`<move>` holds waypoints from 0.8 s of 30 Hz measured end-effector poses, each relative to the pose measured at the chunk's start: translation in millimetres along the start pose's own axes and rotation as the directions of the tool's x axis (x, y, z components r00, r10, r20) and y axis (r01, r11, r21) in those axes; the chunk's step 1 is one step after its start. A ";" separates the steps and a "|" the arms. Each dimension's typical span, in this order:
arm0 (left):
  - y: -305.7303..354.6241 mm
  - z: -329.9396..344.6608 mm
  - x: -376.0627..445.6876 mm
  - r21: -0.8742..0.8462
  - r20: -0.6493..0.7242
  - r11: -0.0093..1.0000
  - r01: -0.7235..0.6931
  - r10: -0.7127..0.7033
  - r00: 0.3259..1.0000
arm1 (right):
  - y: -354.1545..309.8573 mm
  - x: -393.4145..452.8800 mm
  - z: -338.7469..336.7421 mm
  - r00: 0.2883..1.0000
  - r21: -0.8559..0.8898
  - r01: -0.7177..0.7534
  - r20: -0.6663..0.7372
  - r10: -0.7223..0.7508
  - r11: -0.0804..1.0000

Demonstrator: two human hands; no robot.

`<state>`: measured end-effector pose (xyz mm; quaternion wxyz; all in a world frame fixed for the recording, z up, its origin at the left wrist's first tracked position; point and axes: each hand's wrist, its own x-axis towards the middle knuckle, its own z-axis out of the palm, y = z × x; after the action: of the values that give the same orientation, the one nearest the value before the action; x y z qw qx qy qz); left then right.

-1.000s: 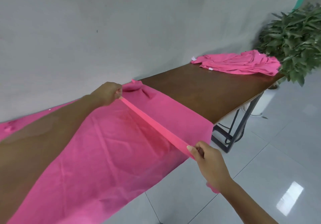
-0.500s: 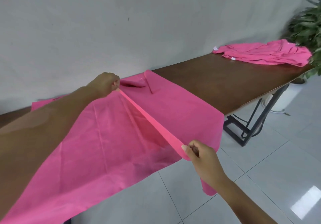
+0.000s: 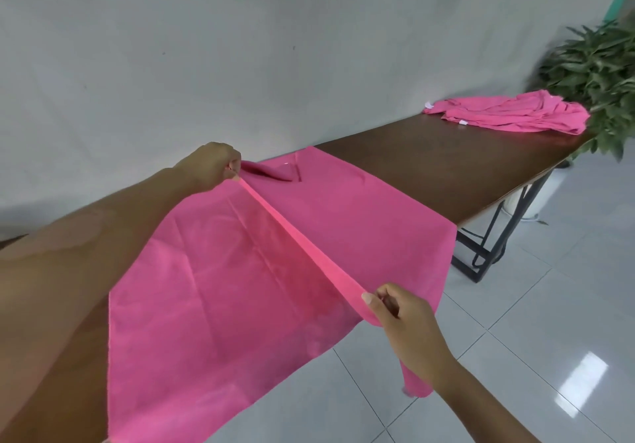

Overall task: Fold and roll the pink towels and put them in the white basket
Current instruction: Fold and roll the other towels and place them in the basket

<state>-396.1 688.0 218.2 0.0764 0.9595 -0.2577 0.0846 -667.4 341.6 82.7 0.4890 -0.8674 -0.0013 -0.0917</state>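
A large pink towel (image 3: 343,215) lies spread over the brown table (image 3: 446,164) and hangs off its near edge. One edge of it is lifted into a taut ridge between my hands. My left hand (image 3: 213,164) pinches the far end of that edge near the wall. At the near end, off the table's front edge, my right hand (image 3: 398,315) pinches the same edge, and a strip of towel hangs below the wrist. A heap of more pink towels (image 3: 508,114) lies at the table's far right end. No white basket is in view.
A grey wall (image 3: 275,47) runs right behind the table. A leafy potted plant (image 3: 598,71) stands past the far right end. Black metal table legs (image 3: 488,246) reach down to a white tiled floor (image 3: 532,322) on the right.
Both hands keep their pinch on the towel's edge, which is pulled straighter and tauter. The view has swung, so the heap and the plant sit further right.
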 end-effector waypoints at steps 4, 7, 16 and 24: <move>-25.8 -10.6 -23.4 -0.017 -0.003 0.999 -0.039 0.039 0.999 | -30.7 -25.3 42.0 0.998 0.014 -0.052 -0.040 0.053 0.999; -44.9 -18.9 -41.4 -0.019 -0.024 0.998 -0.067 0.067 0.997 | -51.7 -38.8 68.8 0.996 -0.010 -0.067 -0.061 0.067 0.998; -98.1 -45.1 -87.4 -0.021 -0.077 0.995 -0.095 0.093 0.993 | -109.5 -69.8 120.7 0.998 -0.033 -0.054 -0.030 0.053 0.998; -143.7 -67.6 -141.3 -0.025 -0.091 0.999 -0.039 0.036 0.995 | -155.4 -87.2 169.8 0.994 0.032 0.022 0.109 -0.026 0.999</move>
<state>-452.0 891.8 240.7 0.0991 0.9486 -0.2730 0.1260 -740.6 574.4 114.8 0.5004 -0.8634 -0.0399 -0.0500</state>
